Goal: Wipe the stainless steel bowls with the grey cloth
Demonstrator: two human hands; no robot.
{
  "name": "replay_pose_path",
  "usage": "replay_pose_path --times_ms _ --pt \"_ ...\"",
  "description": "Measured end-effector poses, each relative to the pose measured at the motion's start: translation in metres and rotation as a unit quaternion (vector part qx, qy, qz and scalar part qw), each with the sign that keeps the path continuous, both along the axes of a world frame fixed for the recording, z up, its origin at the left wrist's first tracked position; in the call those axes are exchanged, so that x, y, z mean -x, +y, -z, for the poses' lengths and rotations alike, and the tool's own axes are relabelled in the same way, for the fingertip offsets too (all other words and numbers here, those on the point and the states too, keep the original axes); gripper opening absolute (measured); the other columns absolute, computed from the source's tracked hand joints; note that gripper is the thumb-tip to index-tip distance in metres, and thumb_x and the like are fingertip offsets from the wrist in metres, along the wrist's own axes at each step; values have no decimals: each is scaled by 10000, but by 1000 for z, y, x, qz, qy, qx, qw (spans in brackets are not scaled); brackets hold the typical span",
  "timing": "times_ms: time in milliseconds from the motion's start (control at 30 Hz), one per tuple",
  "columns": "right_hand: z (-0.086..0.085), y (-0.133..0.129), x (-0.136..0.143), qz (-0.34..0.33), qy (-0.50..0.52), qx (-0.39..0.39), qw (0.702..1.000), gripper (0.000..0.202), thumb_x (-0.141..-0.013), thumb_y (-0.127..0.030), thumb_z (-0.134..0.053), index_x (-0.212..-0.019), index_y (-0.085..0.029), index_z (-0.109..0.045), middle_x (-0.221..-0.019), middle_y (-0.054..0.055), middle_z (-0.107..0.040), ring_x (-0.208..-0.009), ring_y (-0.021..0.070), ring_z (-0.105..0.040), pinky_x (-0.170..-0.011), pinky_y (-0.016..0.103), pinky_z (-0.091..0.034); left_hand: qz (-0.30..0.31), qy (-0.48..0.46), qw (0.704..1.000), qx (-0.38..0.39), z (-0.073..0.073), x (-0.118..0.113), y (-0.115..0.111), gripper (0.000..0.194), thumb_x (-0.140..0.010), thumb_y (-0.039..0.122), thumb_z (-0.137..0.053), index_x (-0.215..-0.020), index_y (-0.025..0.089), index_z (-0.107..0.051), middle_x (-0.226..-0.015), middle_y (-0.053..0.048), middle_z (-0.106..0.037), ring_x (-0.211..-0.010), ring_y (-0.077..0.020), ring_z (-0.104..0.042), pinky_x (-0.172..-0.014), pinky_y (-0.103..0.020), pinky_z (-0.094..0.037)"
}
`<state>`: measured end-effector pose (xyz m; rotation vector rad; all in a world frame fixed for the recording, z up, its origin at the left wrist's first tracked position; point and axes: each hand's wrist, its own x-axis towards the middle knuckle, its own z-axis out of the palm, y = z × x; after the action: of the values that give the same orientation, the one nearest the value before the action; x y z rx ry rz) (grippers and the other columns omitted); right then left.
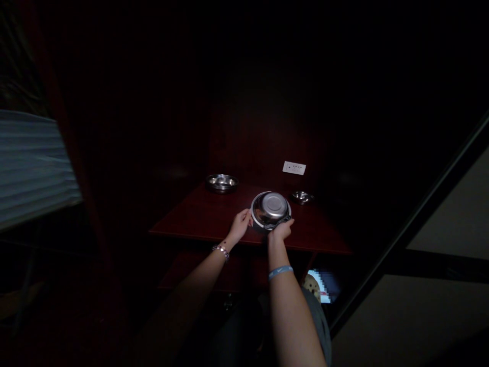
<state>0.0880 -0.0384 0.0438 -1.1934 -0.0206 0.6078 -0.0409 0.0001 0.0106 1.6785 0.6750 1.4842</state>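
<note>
A shiny steel bowl (272, 205), bottom up, is between my two hands above the dark red desktop. My left hand (240, 224) pinches its rim on the left side. My right hand (281, 230) grips the near right edge from below, fingers partly hidden. A dark, textured patch (277, 224) shows on the bowl's near edge by the right fingers; whether it is a cloth or a reflection I cannot tell. Behind to the left, a wide steel dish (222, 182) sits upright. A smaller steel bowl (301, 197) lies at the back right.
The dark red desktop (191, 219) lies in a dim, enclosed nook. On the back wall is a white socket panel (294, 167). A pale ribbed panel (34, 163) is at the left, a slanted dark frame (412, 219) at the right. A lit screen (324, 288) shows below the desktop.
</note>
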Motion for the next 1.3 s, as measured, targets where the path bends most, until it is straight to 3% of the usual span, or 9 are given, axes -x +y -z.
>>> replay_pose_path --times_ms 233,533,933,1300 --pt "3 2 -1 -13 -12 -3 1000 619 -937 -492 -256 -1019 -13 -640 -960 190 -699 -896 200 -688 -642 244 -552 24 -13 1000 9 -3 -1 -3 388 -897 501 -438 -689 184 -515 -522 26 -516 -489 -103 -477 -509 -236 -387" --pt "3 3 -1 -5 40 -36 999 591 -915 -504 -319 -1024 -25 -647 -1050 191 -681 -904 198 -682 -659 245 -553 27 -12 999 12 -2 -1 -3 378 -893 510 -448 -746 173 -533 -524 37 -499 -480 -95 -442 -477 -232 -339" --pt "5 4 -2 -13 -19 -12 1000 573 -934 -481 -253 -1000 -62 -637 -916 158 -709 -870 178 -689 -643 227 -544 21 -10 1000 13 -6 0 -5 371 -890 511 -449 -760 177 -547 -516 33 -503 -470 -97 -452 -485 -233 -358" --pt "3 3 -3 -6 0 5 1000 599 -928 -502 -286 -985 -34 -656 -956 187 -702 -885 200 -689 -640 238 -547 17 7 1000 1 -1 0 1 367 -885 498 -462 -735 177 -558 -523 30 -498 -496 -104 -455 -496 -231 -352"
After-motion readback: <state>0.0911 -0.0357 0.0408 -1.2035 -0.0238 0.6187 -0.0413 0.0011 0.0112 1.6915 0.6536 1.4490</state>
